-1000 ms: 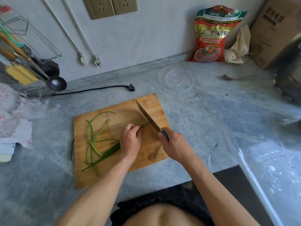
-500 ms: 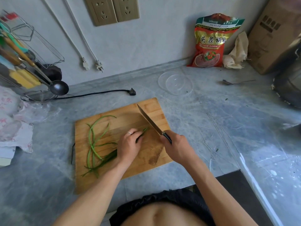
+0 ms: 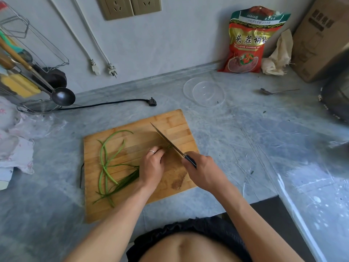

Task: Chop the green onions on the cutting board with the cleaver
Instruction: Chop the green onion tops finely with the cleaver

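Now the cleaver [image 3: 168, 141], gripped by its handle in the right hand [image 3: 203, 172], has dropped onto the green onions [image 3: 120, 183] mid cutting board [image 3: 170, 120], left hand [image 3: 153, 168] w/ curled fingers pinning them, so chopping's underway.

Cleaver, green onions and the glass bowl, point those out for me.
cleaver [image 3: 166, 139], head view, middle of the blade.
green onions [image 3: 105, 163], head view, on the loose curved stalks.
glass bowl [image 3: 186, 87], head view, left rim.

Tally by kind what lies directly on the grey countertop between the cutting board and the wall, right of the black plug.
Clear glass bowl: 1
Metal spoon: 1
Red snack bag: 1
Crumpled cloth: 1
Cardboard box: 1
Total: 5
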